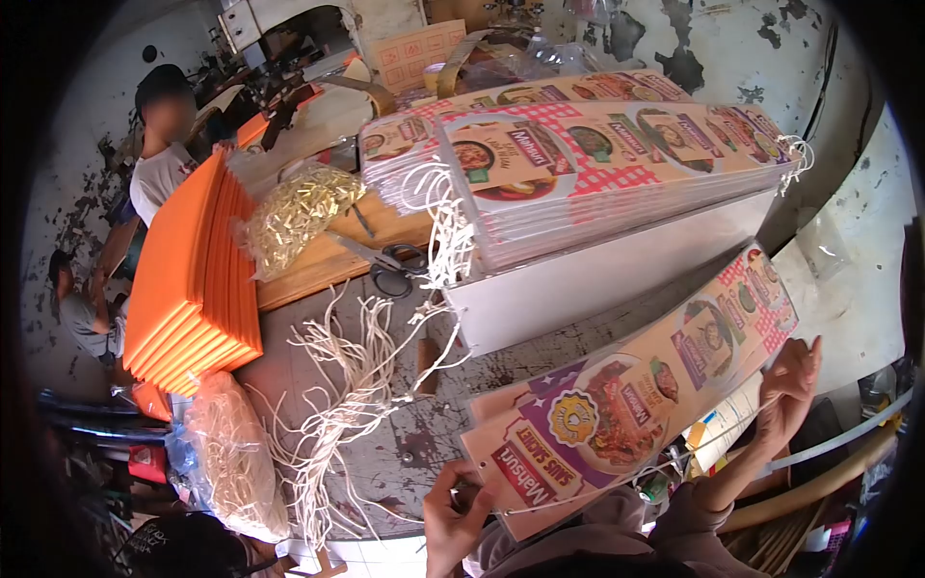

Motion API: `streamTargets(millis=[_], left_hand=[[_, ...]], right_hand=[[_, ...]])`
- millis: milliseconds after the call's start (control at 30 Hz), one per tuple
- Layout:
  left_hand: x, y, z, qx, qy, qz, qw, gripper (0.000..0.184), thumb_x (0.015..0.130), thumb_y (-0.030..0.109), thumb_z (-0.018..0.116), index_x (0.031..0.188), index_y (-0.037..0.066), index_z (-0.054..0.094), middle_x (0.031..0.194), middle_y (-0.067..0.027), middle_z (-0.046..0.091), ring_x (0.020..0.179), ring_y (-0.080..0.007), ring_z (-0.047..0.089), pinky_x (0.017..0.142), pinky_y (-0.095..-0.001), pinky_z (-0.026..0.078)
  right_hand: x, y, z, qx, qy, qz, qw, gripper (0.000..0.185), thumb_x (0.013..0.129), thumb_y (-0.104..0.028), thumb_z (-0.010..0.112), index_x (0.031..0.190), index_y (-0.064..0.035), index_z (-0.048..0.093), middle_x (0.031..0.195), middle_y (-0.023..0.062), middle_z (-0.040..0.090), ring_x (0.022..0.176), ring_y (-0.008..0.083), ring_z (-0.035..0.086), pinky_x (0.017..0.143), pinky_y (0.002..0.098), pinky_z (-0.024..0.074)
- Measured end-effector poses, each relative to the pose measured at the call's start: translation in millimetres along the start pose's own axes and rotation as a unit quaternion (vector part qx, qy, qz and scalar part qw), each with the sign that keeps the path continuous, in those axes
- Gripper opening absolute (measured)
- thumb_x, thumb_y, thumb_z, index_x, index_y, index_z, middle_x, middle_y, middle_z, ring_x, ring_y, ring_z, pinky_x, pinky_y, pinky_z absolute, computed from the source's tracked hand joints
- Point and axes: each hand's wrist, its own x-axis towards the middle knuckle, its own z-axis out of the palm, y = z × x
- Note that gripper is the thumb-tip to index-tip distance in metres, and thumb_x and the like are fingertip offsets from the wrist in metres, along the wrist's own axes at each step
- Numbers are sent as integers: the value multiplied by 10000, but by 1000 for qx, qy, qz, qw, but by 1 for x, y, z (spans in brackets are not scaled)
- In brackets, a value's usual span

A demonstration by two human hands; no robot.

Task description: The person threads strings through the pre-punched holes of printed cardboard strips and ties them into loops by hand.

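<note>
My left hand [461, 515] is closed at the lower corner of a long printed banner [617, 414], thumb and fingers pinching near its edge. The banner shows food pictures and lies at a slant in front of me. A thin white string runs from that corner along the banner's near side toward my right hand [795, 380], which is raised beside the banner's far end with its fingers bent; whether it grips the string is unclear. Behind the banner, a tall stack of similar banners [626, 154] has white strings hanging from both ends. Loose white strings [337, 414] lie on the table.
Orange folded sheets [183, 279] are piled at the left. Near them are a bag of gold-coloured pieces [303, 212], scissors [390, 270] and a plastic bag of string [231, 453]. Two people stand at the far left; another person's dark head [188, 546] is at the bottom left.
</note>
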Motion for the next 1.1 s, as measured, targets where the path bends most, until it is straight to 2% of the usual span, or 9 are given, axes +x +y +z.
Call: streamTargets(millis=[167, 200, 300, 400, 467, 600, 700, 933, 1100], left_hand=[[6, 10, -4, -27, -7, 25, 999, 226, 844, 18, 562, 1054, -48, 508, 786, -11, 542, 623, 6, 454, 520, -126, 331], [6, 8, -4, -31, -3, 23, 999, 226, 844, 18, 562, 1054, -48, 508, 786, -11, 542, 623, 6, 454, 520, -126, 331], [8, 5, -7, -70, -18, 37, 997, 177, 892, 72, 491, 1036, -26, 521, 762, 6, 530, 572, 14, 399, 471, -140, 280], [8, 3, -1, -162, 37, -74, 983, 192, 924, 90, 404, 1056, 9, 517, 764, 10, 521, 556, 8, 385, 450, -156, 280], [7, 4, 3, -167, 24, -75, 983, 201, 922, 83, 401, 1082, 9, 497, 807, -5, 537, 594, -6, 434, 482, -156, 329], [5, 2, 2, -192, -30, -58, 979, 252, 916, 62, 389, 1160, 10, 429, 973, -56, 564, 779, -69, 557, 639, -180, 459], [5, 4, 1, -217, -45, -58, 973, 271, 914, 53, 385, 1180, 8, 410, 1046, -78, 556, 876, -97, 565, 716, -206, 473], [3, 6, 3, -214, -30, -74, 974, 252, 912, 56, 403, 1159, 10, 424, 1001, -63, 560, 852, -92, 562, 703, -201, 471], [0, 6, -1, -203, -25, -98, 974, 178, 914, 64, 435, 1078, 4, 474, 834, -13, 543, 612, -11, 435, 503, -145, 330]], right_hand=[[9, 25, 16, -192, -70, -155, 967, 192, 944, -154, 399, 808, -33, 338, 745, 41, 349, 598, 116, 348, 472, 201, 344], [12, 57, 29, -288, 80, -258, 919, 192, 941, -166, 403, 815, -32, 348, 738, 41, 342, 587, 110, 329, 482, 197, 330], [2, 88, 3, -695, -134, -155, 689, 323, 917, -266, 462, 976, 49, 506, 791, 93, 553, 695, 118, 492, 611, 279, 420], [9, 158, 28, -845, -249, 137, 453, 257, 772, -127, 584, 1011, -35, 559, 784, 66, 590, 739, 193, 553, 658, 310, 472], [10, 169, 23, -832, -379, 170, 367, 306, 701, -126, 608, 994, -55, 561, 771, 54, 543, 753, 202, 531, 637, 272, 476], [10, 181, 17, -822, -473, 76, 309, 335, 647, -151, 610, 970, -69, 567, 789, 31, 492, 806, 190, 503, 624, 244, 470], [11, 185, 17, -831, -484, 25, 272, 269, 666, -196, 672, 921, -128, 622, 718, -19, 451, 695, 147, 465, 470, 238, 401], [10, 188, 15, -821, -504, 47, 264, 276, 671, -194, 613, 930, -100, 602, 797, 18, 457, 809, 191, 463, 613, 257, 427], [8, 191, 13, -815, -514, 60, 261, 281, 680, -200, 591, 927, -67, 574, 845, 49, 483, 887, 226, 469, 691, 294, 445]])
